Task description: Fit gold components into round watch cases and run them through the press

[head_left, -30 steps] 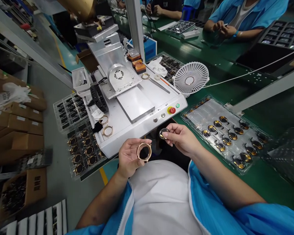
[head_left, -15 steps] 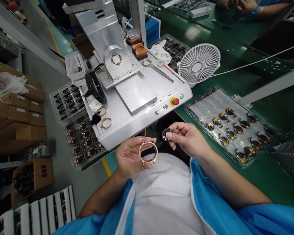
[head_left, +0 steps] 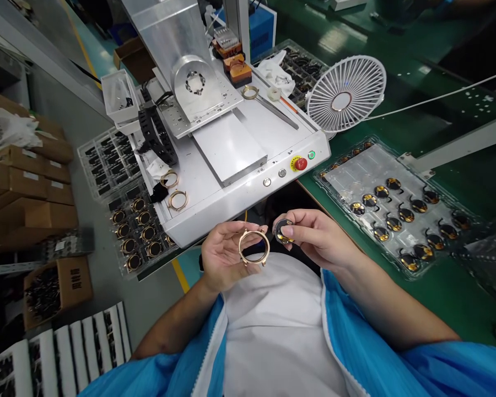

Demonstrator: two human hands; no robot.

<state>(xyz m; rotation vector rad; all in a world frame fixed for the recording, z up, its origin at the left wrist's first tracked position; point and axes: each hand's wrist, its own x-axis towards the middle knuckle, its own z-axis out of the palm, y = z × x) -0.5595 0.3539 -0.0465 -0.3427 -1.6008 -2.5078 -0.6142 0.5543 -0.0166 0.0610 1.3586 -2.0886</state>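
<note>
My left hand [head_left: 224,255] is closed round the edge of a gold-coloured watch case ring [head_left: 267,251], its open middle facing me. Just to the right, my right hand [head_left: 314,234] pinches a round black watch display module [head_left: 279,228] with some gold on it between thumb and fingers. Ring and module are close together but apart, both held in the air in front of my white shirt. Two similar gold rings, a nearer one [head_left: 177,208] and one behind it, lie on the left front corner of the white machine [head_left: 235,204].
Right of the machine, a clear tray [head_left: 343,182] holds several round modules on the green bench. A white fan [head_left: 314,110] stands behind it. Trays with watch parts [head_left: 143,264] lie at the left. The machine front carries a red stop button [head_left: 301,164]. Tweezers [head_left: 279,112] lie on top.
The watch ring has moved slightly right and up, nearer the module. My right hand has turned the module, so more of its gold side shows. The camera view has shifted a little.
</note>
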